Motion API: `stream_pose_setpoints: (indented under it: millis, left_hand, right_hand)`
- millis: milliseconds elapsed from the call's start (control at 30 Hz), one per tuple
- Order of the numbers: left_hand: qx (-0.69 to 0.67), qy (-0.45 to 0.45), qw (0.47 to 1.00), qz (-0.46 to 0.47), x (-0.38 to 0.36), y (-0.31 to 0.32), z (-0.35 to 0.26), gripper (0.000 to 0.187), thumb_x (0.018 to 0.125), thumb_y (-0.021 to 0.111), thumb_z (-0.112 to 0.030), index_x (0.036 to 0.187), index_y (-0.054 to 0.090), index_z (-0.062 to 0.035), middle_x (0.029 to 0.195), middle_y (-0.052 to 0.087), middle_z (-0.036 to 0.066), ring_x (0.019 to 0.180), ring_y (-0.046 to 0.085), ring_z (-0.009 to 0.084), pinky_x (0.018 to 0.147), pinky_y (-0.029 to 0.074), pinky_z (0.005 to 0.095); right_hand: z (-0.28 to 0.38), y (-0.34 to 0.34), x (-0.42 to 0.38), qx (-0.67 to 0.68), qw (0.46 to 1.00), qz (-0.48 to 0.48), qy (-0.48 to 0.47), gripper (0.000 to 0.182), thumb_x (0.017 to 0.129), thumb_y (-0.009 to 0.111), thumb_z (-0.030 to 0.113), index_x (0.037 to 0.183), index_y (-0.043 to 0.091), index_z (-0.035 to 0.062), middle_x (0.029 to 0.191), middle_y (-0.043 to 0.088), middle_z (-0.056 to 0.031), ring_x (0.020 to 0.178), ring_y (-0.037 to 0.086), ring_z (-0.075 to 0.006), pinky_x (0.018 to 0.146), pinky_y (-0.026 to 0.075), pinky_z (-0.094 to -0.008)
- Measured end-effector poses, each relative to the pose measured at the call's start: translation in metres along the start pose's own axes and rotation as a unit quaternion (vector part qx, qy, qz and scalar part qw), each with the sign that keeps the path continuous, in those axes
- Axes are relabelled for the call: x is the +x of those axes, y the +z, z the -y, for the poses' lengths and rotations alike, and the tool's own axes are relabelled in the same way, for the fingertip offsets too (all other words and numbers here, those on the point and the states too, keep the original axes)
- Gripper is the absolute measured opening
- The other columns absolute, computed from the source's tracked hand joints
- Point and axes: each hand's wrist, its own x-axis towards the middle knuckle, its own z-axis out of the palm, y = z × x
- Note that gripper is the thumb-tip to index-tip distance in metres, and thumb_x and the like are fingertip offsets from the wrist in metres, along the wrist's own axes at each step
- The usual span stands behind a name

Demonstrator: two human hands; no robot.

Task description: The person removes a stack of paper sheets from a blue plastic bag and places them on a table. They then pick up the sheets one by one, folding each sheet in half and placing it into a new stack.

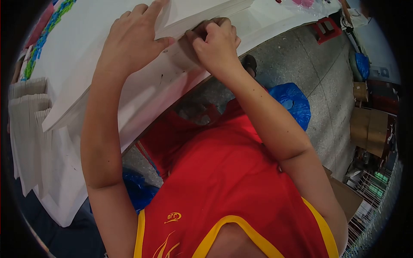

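Observation:
A broad stack of large white paper sheets (79, 60) lies on a white-covered table (142, 101) in front of me. My left hand (134, 38) rests on the sheets, palm down, with its fingers stretched and its thumb apart near the stack's edge. At the near edge of the stack, to the right, my right hand (218, 45) has its fingers bent and drawn together. Its fingertips lie against the stack's side in shadow, and whatever they grip is hidden.
Smaller paper bundles (28, 116) stand at the left. Blue plastic bags (292, 101) lie on the grey floor (320, 81). A red plastic stool (328, 30) stands at upper right, and cardboard boxes (369, 131) and a wire rack (365, 195) line the right side.

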Motion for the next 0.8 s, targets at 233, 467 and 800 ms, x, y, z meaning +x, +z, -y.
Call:
stream_pose_setpoints:
  millis: [233,467,800]
  left_hand:
    - [0.024,0.013,0.999,-0.041,-0.002,-0.002,0.0,0.072,0.075,0.077,-0.027,0.138,0.046,-0.0122,0.107,0.06,0.015,0.101,0.058,0.034,0.09,0.044,0.0435]
    - [0.026,-0.019,0.999,-0.019,-0.005,-0.013,-0.01,0.078,0.071,0.079,-0.023,0.14,0.043,-0.0122,0.115,0.057,0.015,0.107,0.054,0.0337,0.092,0.042,0.0436]
    - [0.023,-0.022,0.999,-0.018,-0.007,-0.014,-0.013,0.081,0.071,0.079,-0.026,0.141,0.042,-0.0125,0.12,0.055,0.016,0.11,0.053,0.0338,0.096,0.04,0.0441]
  right_hand:
    - [-0.016,-0.013,-0.002,0.023,0.997,0.005,-0.07,0.022,0.084,0.067,0.024,0.085,0.063,0.0023,0.097,0.057,-0.0134,0.089,0.056,-0.0293,0.08,0.045,-0.0396]
    - [-0.045,-0.076,0.039,0.196,0.97,-0.074,-0.122,0.012,0.085,0.066,0.011,0.088,0.058,0.0018,0.09,0.057,-0.0121,0.086,0.056,-0.0263,0.077,0.047,-0.0348]
    - [-0.047,-0.126,0.108,-0.121,0.912,0.038,-0.39,0.044,0.085,0.066,0.032,0.123,0.058,0.0118,0.136,0.05,-0.0105,0.131,0.041,-0.0335,0.107,0.029,-0.0461]
